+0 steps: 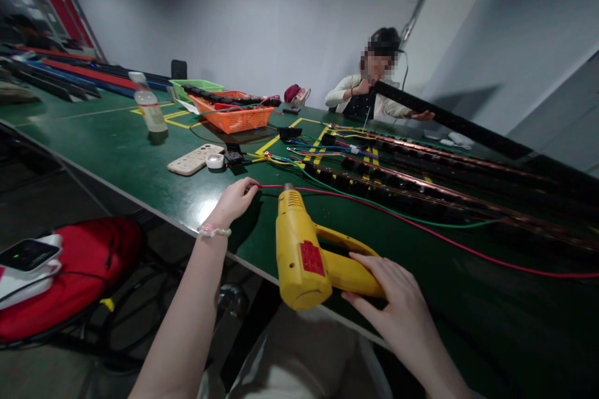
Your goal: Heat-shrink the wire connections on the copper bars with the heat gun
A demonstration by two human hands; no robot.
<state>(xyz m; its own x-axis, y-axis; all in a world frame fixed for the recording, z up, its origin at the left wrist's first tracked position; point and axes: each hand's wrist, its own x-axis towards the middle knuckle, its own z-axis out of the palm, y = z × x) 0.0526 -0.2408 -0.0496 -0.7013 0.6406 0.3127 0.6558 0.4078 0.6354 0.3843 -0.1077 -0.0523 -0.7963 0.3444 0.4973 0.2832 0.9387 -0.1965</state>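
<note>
My right hand (pixel 390 302) grips the handle of a yellow heat gun (pixel 302 246), whose nozzle points away from me at the end of a red wire (pixel 374 206). My left hand (pixel 235 199) pinches that wire's end just left of the nozzle, on the green table (pixel 116 149). The wire runs off to the right across the tabletop, beside a green wire (pixel 421 221).
Long black power strips with copper bars (pixel 444 181) lie at the right. A white remote (pixel 194 159), tape roll (pixel 214 161), bottle (pixel 150 109) and orange basket (pixel 234 115) sit further back. A person sits across the table. A red bag (pixel 75 274) lies at the lower left.
</note>
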